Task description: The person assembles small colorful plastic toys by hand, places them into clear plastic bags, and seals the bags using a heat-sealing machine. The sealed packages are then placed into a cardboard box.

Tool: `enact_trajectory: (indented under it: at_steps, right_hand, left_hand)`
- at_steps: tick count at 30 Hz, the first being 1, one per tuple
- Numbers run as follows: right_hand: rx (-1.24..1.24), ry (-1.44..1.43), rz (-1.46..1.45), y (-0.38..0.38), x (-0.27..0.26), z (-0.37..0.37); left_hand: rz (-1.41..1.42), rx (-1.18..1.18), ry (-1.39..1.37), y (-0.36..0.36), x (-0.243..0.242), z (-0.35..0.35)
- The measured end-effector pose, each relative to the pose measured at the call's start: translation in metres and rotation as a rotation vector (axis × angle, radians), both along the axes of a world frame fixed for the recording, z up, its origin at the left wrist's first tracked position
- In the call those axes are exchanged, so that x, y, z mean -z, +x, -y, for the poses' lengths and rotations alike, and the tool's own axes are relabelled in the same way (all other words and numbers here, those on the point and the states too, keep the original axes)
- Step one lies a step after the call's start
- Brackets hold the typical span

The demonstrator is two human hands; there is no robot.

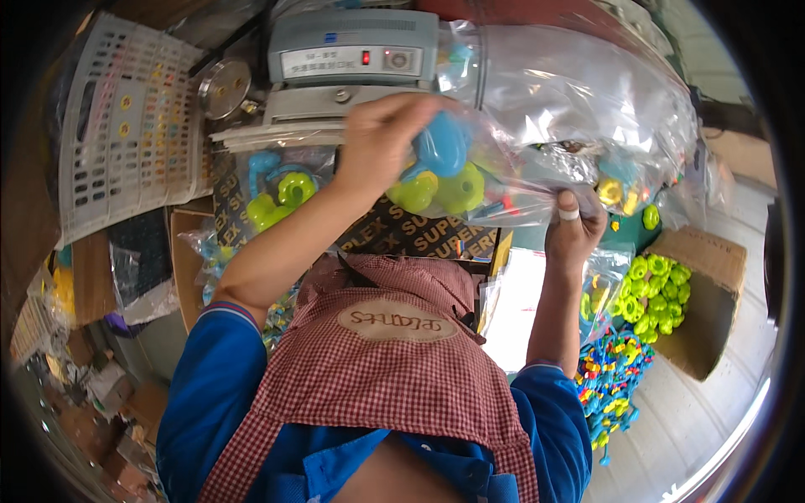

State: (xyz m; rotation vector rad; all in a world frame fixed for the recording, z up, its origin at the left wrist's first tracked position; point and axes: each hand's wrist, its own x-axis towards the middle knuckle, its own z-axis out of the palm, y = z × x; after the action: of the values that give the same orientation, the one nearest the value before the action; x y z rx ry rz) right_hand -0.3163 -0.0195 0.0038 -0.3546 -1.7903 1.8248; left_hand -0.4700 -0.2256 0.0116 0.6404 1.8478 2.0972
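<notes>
My left hand (380, 141), slightly blurred, holds a smooth blue plastic toy piece (442, 144) at a clear plastic bag (528, 204). Inside that bag are lime-green flower-shaped pieces (462, 188) and some small coloured parts. My right hand (573, 223), with white tape around its thumb, pinches the right part of the bag. A filled clear bag (280, 195) with green and blue pieces lies left of my left forearm. Just beyond my hands stands a grey bag-sealing machine (352, 56), its red switch lit.
A white perforated plastic basket (132, 126) stands at the left, by a round metal part (224, 88). Large clear bags (566, 82) cover the back right. At the right are a cardboard box (704, 302), green flower pieces (657, 295) and a heap of blue cords with coloured parts (613, 377).
</notes>
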Motion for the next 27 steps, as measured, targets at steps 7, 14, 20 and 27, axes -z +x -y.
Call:
enact_trajectory:
  at_steps: [7,14,20,27]
  right_hand:
    - [-0.285,-0.025,0.346,0.021,0.029,0.036]
    - [-0.524,0.428,0.546,0.016,-0.010,0.050]
    - [-0.118,0.220,0.694,-0.029,0.046,0.029]
    - [0.561,-0.375,0.875,-0.102,0.241,0.029]
  left_hand:
    - [0.108,-0.241,0.115,0.039,0.022,0.120]
    - [-0.414,0.090,-0.703,0.047,-0.008,0.173]
    - [-0.441,-0.092,-0.754,-0.002,0.031,0.147]
    - [-0.781,-0.024,-1.029,-0.041,0.192,0.099]
